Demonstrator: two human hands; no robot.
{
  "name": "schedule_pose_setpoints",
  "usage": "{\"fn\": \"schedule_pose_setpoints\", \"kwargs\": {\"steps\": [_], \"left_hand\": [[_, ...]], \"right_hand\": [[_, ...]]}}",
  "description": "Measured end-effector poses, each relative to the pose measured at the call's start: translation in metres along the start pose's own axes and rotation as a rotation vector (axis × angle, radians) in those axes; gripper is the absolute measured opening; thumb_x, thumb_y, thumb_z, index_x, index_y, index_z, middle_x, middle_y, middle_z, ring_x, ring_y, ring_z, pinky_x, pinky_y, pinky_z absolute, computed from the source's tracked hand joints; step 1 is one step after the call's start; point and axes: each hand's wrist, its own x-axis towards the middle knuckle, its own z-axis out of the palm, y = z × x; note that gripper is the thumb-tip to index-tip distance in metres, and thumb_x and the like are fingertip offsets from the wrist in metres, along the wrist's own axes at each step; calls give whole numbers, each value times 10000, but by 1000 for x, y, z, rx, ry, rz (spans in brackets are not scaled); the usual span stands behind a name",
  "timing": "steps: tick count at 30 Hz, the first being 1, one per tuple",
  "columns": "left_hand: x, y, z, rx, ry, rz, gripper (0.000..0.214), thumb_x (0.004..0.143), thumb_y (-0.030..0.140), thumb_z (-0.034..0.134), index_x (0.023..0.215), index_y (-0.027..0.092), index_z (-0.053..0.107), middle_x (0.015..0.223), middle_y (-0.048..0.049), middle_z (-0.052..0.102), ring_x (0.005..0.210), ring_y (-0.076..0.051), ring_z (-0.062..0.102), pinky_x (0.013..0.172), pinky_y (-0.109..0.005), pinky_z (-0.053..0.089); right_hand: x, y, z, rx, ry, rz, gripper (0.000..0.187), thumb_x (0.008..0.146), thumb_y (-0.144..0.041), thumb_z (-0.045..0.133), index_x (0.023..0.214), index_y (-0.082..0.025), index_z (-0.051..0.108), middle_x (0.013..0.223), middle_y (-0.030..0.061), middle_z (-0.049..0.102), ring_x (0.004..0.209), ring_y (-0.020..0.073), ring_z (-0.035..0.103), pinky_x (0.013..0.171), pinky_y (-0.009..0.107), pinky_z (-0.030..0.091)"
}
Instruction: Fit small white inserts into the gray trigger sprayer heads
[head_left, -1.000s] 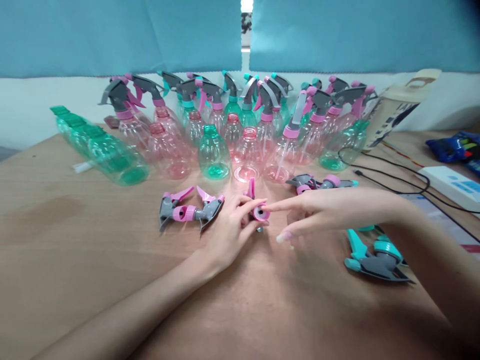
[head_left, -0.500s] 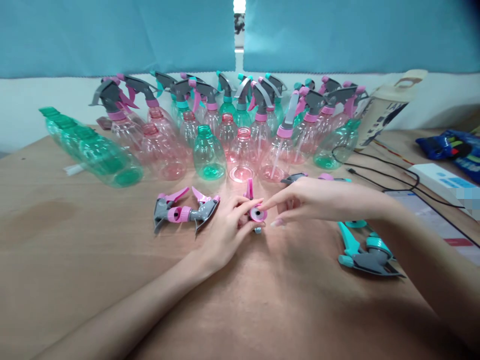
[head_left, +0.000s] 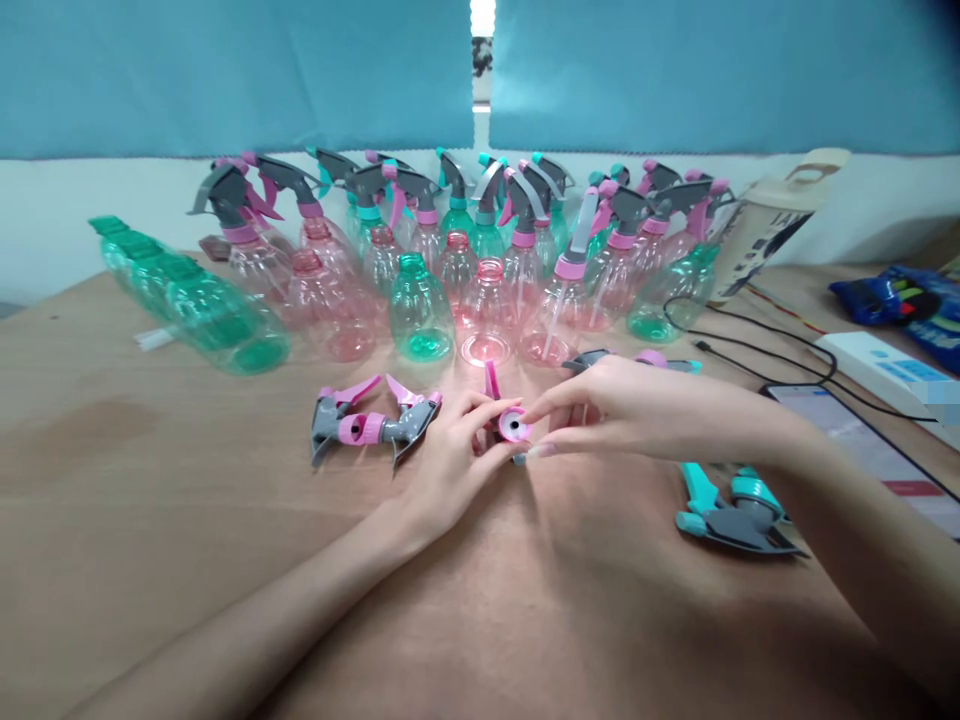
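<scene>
A spray trigger head (head_left: 514, 425) with a pink collar lies on its side in front of me, its collar opening facing me and its pink trigger pointing up. My left hand (head_left: 454, 450) pinches it from the left with thumb and fingers. From the right, my right hand (head_left: 600, 408) has its index finger and thumb closed at the collar's right edge. To the left lie two grey and pink spray heads (head_left: 375, 428), collars together. A grey and teal spray head (head_left: 742, 515) lies beyond my right wrist, and others are partly hidden behind the right hand.
Several pink and green bottles stand in rows behind, many with trigger heads; open ones include a green bottle (head_left: 421, 310) and a pink bottle (head_left: 489, 315). On the right are a black cable (head_left: 780, 345), a phone (head_left: 862, 440), a white box (head_left: 885, 375) and a cream tumbler (head_left: 765, 235).
My right thumb has come in from the right towards the collar, and both right fingertips now meet its edge. The left hand keeps its hold. The view has shifted slightly.
</scene>
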Motion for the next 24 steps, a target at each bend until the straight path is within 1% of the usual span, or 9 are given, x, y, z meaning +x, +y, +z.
{"fn": "schedule_pose_setpoints", "kwargs": {"steps": [3,5,8,10,12,18,21,24], "left_hand": [[-1,0,1,16,19,6,287,819,207,654,1105,218,633,931,-22,564,758,-136,548,678,-267,480],[-2,0,1,19,29,14,279,814,201,662,1091,217,637,920,-18,568,774,-140,548,686,-269,479],[-2,0,1,18,37,21,276,811,204,667,1085,212,638,919,-17,572,781,-140,547,695,-275,481],[-1,1,0,4,35,16,277,819,204,656,1096,205,633,941,-21,569,750,-127,545,683,-273,485],[-1,1,-1,-13,30,12,274,828,193,641,1102,200,629,965,-26,564,719,-115,542,666,-271,488],[-1,2,-3,-13,-17,42,284,842,182,623,1124,210,620,961,-32,556,740,-128,544,667,-278,491],[0,1,-3,-10,-28,38,306,842,191,630,1147,208,611,959,-28,549,719,-120,536,679,-279,490],[0,0,-3,-2,-38,31,318,844,219,633,1161,218,602,963,-25,547,726,-121,538,690,-281,490]], "right_hand": [[-2,-2,1,-29,-75,8,336,841,-498,521,852,-210,693,608,-24,559,534,102,444,485,231,270],[-3,-4,3,-43,-115,9,332,847,-507,504,849,-221,673,596,-33,555,524,104,453,471,226,283],[-3,-6,4,-34,-137,8,320,839,-512,514,946,-245,654,645,-36,602,532,110,498,473,223,320],[-2,-4,4,-10,-141,14,352,835,-529,516,1010,-253,647,701,-26,639,559,120,531,490,227,341],[-1,-1,3,20,-145,11,380,840,-547,500,1024,-253,656,733,-15,656,584,128,544,505,231,347],[7,8,-2,98,-120,-30,352,870,-488,483,1017,-263,712,773,-10,674,607,120,527,534,235,327],[11,12,0,57,-66,-54,310,870,-433,509,1038,-276,718,706,-19,657,577,107,490,520,233,301],[13,13,3,-6,-7,-88,271,858,-356,548,1056,-279,716,677,-14,652,578,103,470,540,233,314]]}}
